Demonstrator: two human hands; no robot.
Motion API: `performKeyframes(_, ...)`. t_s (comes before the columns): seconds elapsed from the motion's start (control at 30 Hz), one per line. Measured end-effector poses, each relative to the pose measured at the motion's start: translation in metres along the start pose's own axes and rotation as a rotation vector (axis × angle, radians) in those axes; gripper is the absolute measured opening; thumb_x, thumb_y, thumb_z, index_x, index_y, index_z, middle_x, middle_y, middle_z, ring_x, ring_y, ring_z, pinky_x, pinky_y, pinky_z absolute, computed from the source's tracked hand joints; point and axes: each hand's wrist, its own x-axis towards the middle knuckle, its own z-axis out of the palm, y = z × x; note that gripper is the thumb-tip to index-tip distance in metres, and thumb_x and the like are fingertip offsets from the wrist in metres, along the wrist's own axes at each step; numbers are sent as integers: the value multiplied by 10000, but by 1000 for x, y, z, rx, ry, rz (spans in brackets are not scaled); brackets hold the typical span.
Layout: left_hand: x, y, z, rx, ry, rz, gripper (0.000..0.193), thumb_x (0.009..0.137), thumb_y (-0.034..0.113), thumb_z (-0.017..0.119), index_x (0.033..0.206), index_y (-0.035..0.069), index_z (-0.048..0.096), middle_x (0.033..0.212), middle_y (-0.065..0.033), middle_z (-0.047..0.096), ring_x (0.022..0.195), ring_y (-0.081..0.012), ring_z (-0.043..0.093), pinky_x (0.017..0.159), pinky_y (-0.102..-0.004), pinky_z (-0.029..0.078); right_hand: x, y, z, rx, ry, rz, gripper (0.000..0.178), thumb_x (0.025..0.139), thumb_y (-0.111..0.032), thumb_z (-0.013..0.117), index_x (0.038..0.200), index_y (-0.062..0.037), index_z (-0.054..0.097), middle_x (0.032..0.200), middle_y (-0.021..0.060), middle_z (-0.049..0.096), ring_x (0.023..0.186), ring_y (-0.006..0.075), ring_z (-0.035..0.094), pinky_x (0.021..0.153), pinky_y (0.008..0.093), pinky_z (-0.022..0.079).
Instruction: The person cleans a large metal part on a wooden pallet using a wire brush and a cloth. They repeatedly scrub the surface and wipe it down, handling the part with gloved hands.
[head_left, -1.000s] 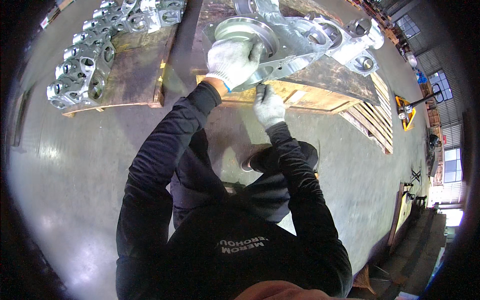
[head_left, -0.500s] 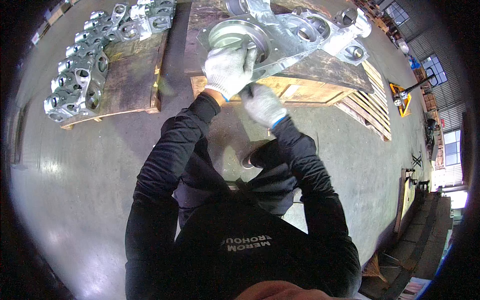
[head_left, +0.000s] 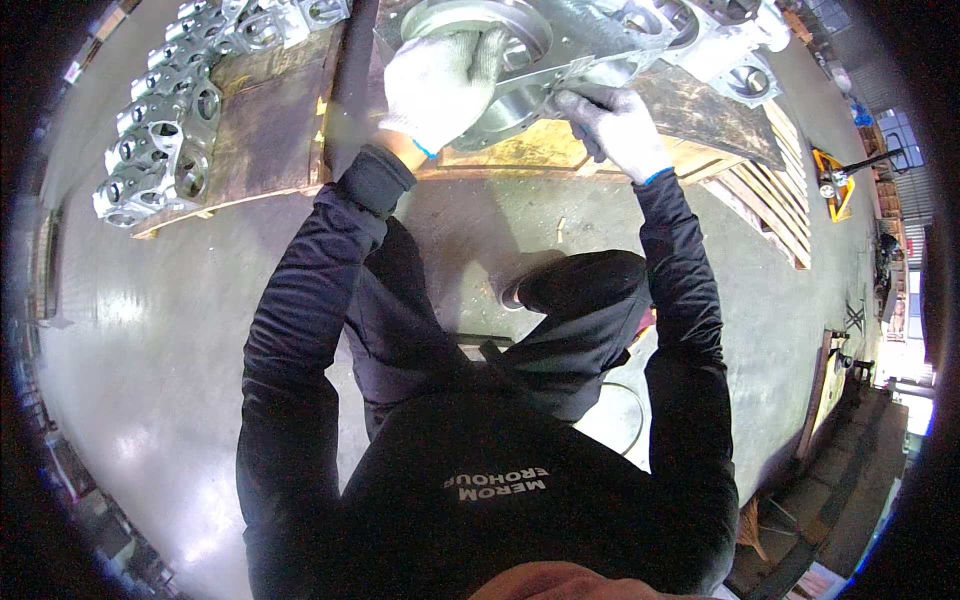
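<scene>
A large silvery metal casting (head_left: 590, 52) with round bores and a flat flange rests at the top of the view on a wooden bench. My left hand (head_left: 440, 88), in a pale knitted glove, wraps over the near left rim of its big round ring, with the fingers reaching toward the bore. To the right, my right hand (head_left: 618, 128), also gloved, is closed against the near edge of the flange. Its fingertips are pressed together there, and whatever they may hold is hidden.
Several similar castings (head_left: 165, 150) stand along a second wooden table (head_left: 265, 130) at the left. A slatted pallet (head_left: 765, 210) lies beside the bench on the right. Farther off stands a yellow pallet jack (head_left: 832, 185). A dark bench (head_left: 840, 490) is at lower right.
My right hand has moved right and up, away from my left hand, to the flange's near edge. My left hand stays on the ring. The casting now appears higher, tilted or viewed differently.
</scene>
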Motion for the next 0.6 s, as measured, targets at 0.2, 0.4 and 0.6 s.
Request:
performKeyframes(0.2, -2, -1, 2, -4, -108, -59, 266, 998, 291, 635, 911, 81, 773, 761, -175, 705, 700, -387, 689, 625, -451, 544, -1, 63, 50, 208, 233, -20, 394, 992, -335, 690, 1202, -5, 728, 910, 91, 745, 792, 145, 660, 744, 290, 528)
performKeyframes(0.4, -7, 1, 7, -3, -126, -123, 264, 1000, 317, 633, 1000, 87, 764, 867, -195, 719, 814, -418, 696, 715, -456, 565, -17, 69, 117, 181, 429, 32, 391, 1015, -337, 629, 1112, 28, 729, 899, 242, 743, 841, 290, 744, 768, 361, 550)
performKeyframes(0.6, 7, 16, -13, 131, -367, -170, 424, 1023, 421, 556, 936, 53, 749, 820, -230, 701, 805, -446, 687, 715, -482, 560, -52, 51, 132, 146, 239, -78, 377, 1016, -336, 606, 1153, -6, 724, 964, 247, 740, 828, 323, 720, 780, 368, 542)
